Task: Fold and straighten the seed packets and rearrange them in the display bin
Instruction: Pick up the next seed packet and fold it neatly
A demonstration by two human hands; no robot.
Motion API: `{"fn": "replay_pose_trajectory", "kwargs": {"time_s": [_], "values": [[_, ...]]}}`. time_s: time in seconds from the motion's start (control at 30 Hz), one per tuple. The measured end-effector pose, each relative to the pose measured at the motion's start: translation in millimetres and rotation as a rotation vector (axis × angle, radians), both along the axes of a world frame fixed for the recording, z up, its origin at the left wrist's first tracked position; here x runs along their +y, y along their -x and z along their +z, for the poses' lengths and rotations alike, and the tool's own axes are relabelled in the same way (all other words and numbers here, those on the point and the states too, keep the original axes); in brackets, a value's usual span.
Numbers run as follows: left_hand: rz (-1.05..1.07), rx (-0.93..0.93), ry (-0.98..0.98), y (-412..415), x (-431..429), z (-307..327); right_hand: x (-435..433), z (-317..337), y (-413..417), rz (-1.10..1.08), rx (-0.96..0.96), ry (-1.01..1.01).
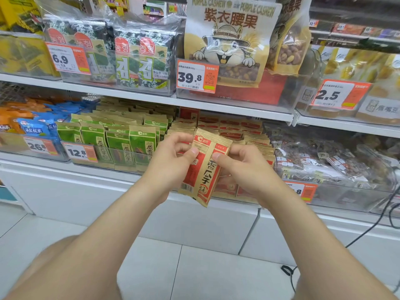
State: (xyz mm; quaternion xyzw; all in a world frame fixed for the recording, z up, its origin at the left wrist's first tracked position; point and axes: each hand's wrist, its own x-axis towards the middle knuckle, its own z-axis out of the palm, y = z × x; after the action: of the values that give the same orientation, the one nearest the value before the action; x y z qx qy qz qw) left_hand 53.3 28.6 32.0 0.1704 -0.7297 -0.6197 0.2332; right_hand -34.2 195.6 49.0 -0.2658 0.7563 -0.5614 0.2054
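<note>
Both my bare forearms reach forward and converge, left hand (171, 161) and right hand (244, 167) each pinching the red-and-tan paper seed packet (206, 169) between thumb and curled fingers.

On the upper shelf you see dark green seaweed packs (129, 55) beside a 6.9 price tag (67, 58). To their right stands a tall purple cashew bag (229, 40) with a cartoon squirrel, behind a 39.8 price tag (195, 76). Further right, a 2.5 price tag (339, 94) fronts yellow snacks (350, 68). On the lower shelf at your far left, blue snack bags (34, 126) lie above a 26.8 price tag (40, 146). At your right sit clear bags of nuts (324, 159), and a black cable (286, 270) trails onto the white floor tiles (194, 273).
</note>
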Motion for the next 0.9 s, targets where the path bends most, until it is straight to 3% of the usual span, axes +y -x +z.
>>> {"fn": "replay_pose_trajectory", "kwargs": {"time_s": [0.07,0.17,0.47,0.67,0.73,0.8,0.9], "values": [[0.026,0.035,0.06,-1,1,-1,-1,-1,-1,-0.014,-0.001,0.025],[0.075,0.031,0.316,-1,3,-2,-3,-3,-1,-0.033,-0.015,0.04],[0.058,-0.032,0.453,-5,3,2,-1,4,-3,-0.042,-0.031,0.066],[0.055,-0.037,0.799,-6,10,-5,-5,-4,-2,-0.068,0.223,-0.027],[0.082,-0.023,0.909,-7,15,-7,-6,-5,-3,-0.052,0.214,-0.022],[0.107,-0.036,0.861,-5,17,-7,-8,-5,-2,-0.047,0.175,-0.016],[0.095,-0.099,0.572,0,16,-2,-8,-5,-1,-0.073,0.146,-0.03]]}}
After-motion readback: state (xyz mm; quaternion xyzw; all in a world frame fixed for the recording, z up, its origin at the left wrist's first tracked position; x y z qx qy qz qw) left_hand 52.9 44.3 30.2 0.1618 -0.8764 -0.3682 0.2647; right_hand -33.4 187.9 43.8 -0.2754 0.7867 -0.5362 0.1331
